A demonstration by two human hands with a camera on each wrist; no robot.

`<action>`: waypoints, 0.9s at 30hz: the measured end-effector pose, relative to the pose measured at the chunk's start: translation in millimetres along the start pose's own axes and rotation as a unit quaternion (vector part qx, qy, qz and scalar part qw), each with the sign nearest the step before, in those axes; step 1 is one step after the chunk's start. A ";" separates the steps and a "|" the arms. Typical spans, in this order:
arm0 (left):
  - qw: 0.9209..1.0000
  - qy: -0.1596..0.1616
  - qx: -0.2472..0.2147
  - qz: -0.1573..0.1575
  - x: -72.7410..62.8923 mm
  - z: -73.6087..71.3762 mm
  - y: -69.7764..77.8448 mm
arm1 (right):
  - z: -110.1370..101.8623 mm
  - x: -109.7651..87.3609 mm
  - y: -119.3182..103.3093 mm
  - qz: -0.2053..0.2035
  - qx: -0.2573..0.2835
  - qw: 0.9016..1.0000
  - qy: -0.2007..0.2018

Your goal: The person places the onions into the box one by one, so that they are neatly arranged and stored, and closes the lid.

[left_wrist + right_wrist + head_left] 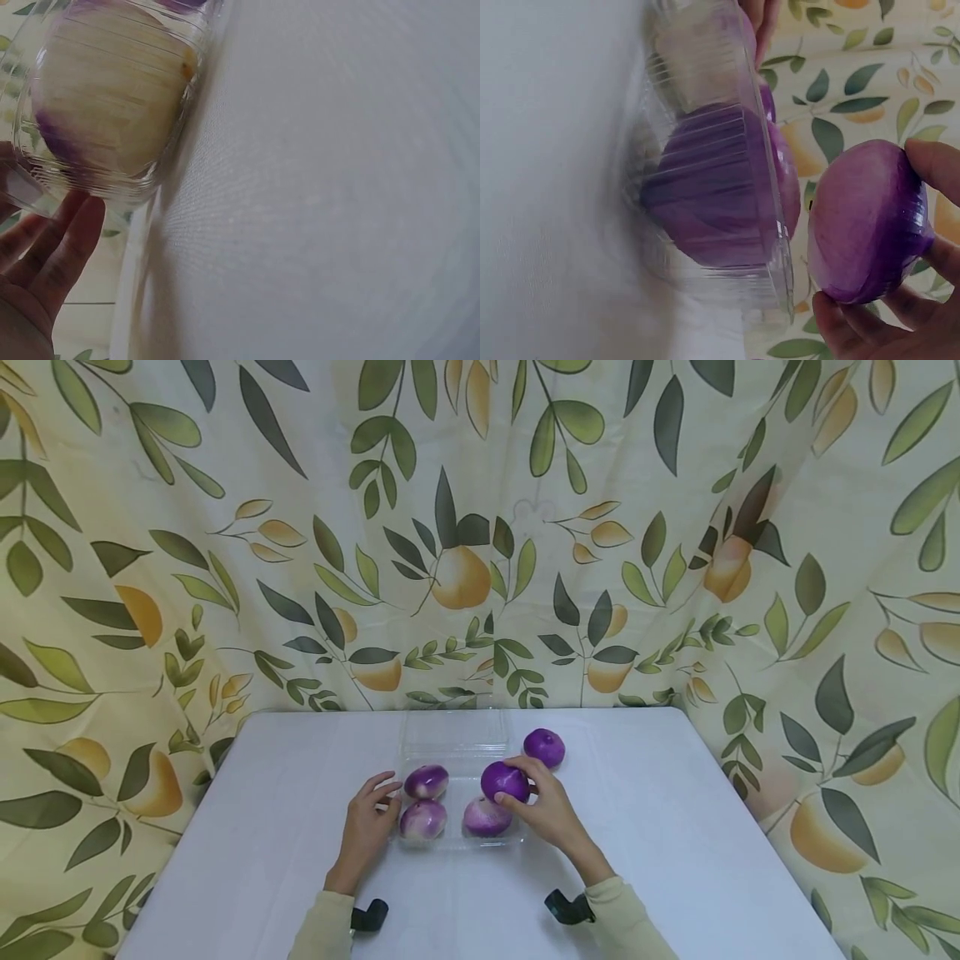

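My right hand pinches a glossy purple onion between thumb and fingers, holding it above the right side of a clear plastic clamshell box. Close beneath it, a paler purple onion sits in the box. On the left side lie two more, a darker one at the back and a pale one in front. My left hand rests at the box's left edge, its fingertips against the ribbed clear wall with fingers fairly straight.
Another purple onion lies on the white-covered table, just behind and right of the box. The box's clear lid is folded back away from me. A fruit-and-leaf patterned curtain hangs behind the table.
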State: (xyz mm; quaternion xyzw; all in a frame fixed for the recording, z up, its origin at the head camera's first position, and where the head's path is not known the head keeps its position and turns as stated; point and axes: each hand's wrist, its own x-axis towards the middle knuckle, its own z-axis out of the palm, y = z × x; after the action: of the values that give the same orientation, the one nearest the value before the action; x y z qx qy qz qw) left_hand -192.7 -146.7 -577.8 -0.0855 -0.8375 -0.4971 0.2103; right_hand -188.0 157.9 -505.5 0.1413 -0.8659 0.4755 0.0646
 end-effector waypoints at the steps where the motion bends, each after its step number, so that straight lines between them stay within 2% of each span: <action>1: 1.000 0.000 -0.001 -0.001 0.2 0.2 -0.5 | 1.3 0.7 0.4 -0.002 0.000 1.000 0.001; 7: 1.000 0.002 0.002 0.002 0.9 0.7 -1.5 | 7.1 8.6 0.1 -0.015 0.000 1.000 -0.005; 18: 1.000 -0.003 0.004 -0.006 -0.1 -0.1 1.1 | 11.0 21.5 -2.0 0.004 -0.041 0.998 -0.044; 27: 1.000 -0.009 0.002 -0.015 -0.1 -1.3 3.6 | 16.7 29.1 1.9 -0.049 -0.106 0.992 -0.040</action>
State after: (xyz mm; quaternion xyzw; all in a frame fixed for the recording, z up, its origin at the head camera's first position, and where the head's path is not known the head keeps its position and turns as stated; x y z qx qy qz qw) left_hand -191.0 -146.0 -574.4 -0.0774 -0.8414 -0.4980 0.1953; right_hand -215.9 139.5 -508.9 0.1952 -0.9052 0.3713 0.0678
